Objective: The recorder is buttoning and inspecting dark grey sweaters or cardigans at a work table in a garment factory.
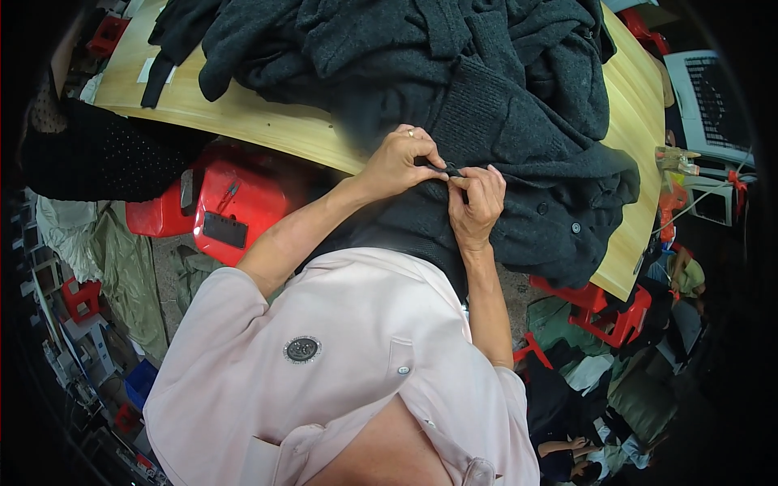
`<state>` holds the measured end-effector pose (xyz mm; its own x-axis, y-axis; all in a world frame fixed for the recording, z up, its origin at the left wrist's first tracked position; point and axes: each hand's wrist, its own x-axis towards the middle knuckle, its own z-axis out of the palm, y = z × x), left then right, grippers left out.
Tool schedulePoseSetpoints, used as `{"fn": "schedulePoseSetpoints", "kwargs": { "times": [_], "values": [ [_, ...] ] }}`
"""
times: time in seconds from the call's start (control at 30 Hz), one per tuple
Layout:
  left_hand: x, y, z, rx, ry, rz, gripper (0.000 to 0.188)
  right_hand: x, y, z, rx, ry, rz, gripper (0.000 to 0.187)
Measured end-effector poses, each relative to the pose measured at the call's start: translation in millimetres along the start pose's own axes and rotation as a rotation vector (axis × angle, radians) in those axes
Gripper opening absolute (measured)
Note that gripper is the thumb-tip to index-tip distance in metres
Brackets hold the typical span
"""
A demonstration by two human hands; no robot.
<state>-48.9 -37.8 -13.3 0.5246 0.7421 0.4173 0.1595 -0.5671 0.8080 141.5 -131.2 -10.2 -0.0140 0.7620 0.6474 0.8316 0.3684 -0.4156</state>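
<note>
A dark grey knitted cardigan (486,105) with buttons lies in front of me and drapes over the near table edge. My left hand (401,164), a ring on one finger, pinches a small dark part of it between thumb and fingertips. Close against it, my right hand (478,198) grips the same spot with thumb and fingers closed. Exactly what sits between the fingertips is too small and dark to make out. A dark button (576,228) shows on the cloth to the right of my right hand.
More dark grey garments (340,40) are heaped across the wooden table (308,142). Left of me, a red stool (243,198) holds a black phone (224,230) and small snips (230,193). A person in dotted black clothing (105,154) is at the far left. Red stools (616,316) stand at right.
</note>
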Motion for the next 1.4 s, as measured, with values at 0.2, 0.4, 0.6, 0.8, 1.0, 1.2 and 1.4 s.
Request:
{"fn": "schedulePoseSetpoints", "kwargs": {
  "times": [0.2, 0.4, 0.6, 0.8, 1.0, 1.2, 1.4],
  "values": [
    [-11.7, 1.8, 13.4, -0.015, 0.128, 0.005, 0.017, -0.3, 0.8, 5.6, 0.03, 0.043, -0.014, 0.017],
    [-12.4, 1.8, 20.7, 0.09, 0.227, 0.009, 0.016, 5.5, -5.6, 2.6, 0.06, -0.019, -0.084, 0.015],
    [-6.9, 17.3, 1.8, 0.271, 0.109, 0.15, 0.018, 3.6, -9.1, -10.6, -0.101, 0.096, -0.002, 0.019],
    [-0.1, 49.1, -15.9, 0.418, -0.06, 0.273, 0.023, -28.0, 17.1, -62.9, -0.319, 0.122, 0.122, 0.019],
    [26.2, 63.5, 37.3, 0.446, -0.197, 0.218, 0.025, -23.3, 30.8, -62.1, -0.201, 0.092, 0.397, 0.037],
    [34.0, 69.2, 57.2, 0.508, -0.183, 0.155, 0.02, -11.1, 53.8, -64.4, -0.268, 0.16, 0.252, 0.024],
    [33.9, 67.6, 65.8, 0.447, -0.208, 0.316, 0.01, -18.0, 34.5, -93.1, -0.325, 0.232, 0.041, 0.017]
  ]
}}
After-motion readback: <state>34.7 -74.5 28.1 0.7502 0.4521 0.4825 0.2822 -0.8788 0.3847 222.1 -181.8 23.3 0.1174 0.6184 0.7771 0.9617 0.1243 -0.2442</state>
